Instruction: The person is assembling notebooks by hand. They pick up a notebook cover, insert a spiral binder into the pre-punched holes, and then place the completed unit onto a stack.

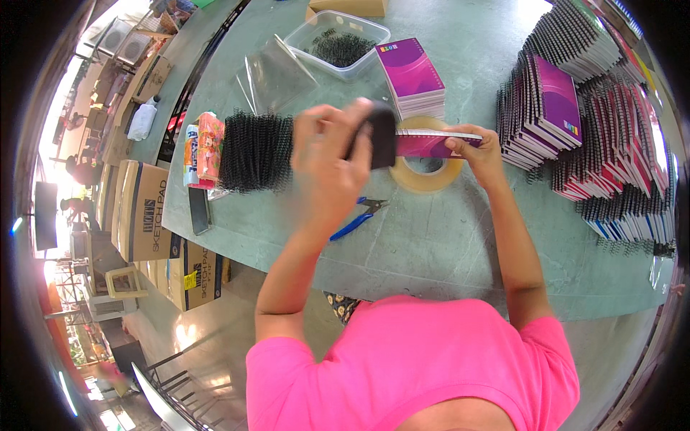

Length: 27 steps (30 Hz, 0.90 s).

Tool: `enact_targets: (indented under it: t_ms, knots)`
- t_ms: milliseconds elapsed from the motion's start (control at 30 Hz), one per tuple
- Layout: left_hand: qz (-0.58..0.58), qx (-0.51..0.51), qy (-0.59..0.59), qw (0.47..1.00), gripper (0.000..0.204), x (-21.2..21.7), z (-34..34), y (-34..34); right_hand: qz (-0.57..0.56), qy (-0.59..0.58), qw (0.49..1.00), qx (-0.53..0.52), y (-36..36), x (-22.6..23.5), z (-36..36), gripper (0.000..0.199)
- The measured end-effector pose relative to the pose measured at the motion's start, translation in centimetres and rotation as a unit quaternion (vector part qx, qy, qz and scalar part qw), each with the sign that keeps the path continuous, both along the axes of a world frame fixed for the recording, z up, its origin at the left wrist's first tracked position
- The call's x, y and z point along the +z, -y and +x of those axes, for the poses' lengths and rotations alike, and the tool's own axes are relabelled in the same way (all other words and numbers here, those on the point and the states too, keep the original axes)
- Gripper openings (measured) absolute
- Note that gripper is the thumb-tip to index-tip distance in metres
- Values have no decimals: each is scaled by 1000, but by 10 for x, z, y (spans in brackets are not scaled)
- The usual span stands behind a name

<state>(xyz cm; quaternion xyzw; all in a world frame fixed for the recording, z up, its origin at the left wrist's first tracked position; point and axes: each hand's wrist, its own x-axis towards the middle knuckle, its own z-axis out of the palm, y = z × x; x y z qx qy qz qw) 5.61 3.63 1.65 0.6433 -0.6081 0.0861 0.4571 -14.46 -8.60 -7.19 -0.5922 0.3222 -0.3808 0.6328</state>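
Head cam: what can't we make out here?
All in the head view:
Left hand: motion blur obscures exact finger contact.
Purple notebook: left end hidden behind black block.
Blue-handled cutters: upper handle partly covered by left hand.
Cardboard box: cut off by top edge.
Black coils in tub: too small to count.

Left hand [332, 147] has some black block [383, 140] at a notebook's end, right hand [480, 152] pinching that notebook [428, 146], tape [424, 184] below, pliers [351, 227] nearby.

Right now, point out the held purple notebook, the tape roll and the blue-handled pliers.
Purple notebook [424, 146]: head view, on its cover.
Tape roll [429, 184]: head view, ring's near side.
Blue-handled pliers [351, 227]: head view, on the lower handle.
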Motion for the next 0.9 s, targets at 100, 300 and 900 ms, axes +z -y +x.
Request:
enact_targets:
  t_ms: [100,300,900]
  knots:
    - [91,-82,64,990,30,-27,2,-4,-22,-17,1000,15,-2,2,5,21]
    - [-11,-20,20,1000,26,-11,-2,9,-45,-2,999,24,-3,3,12,21]
    - [85,-126,15,988,26,-14,-20,17,-1,62,997,53,-9,2,5,23]
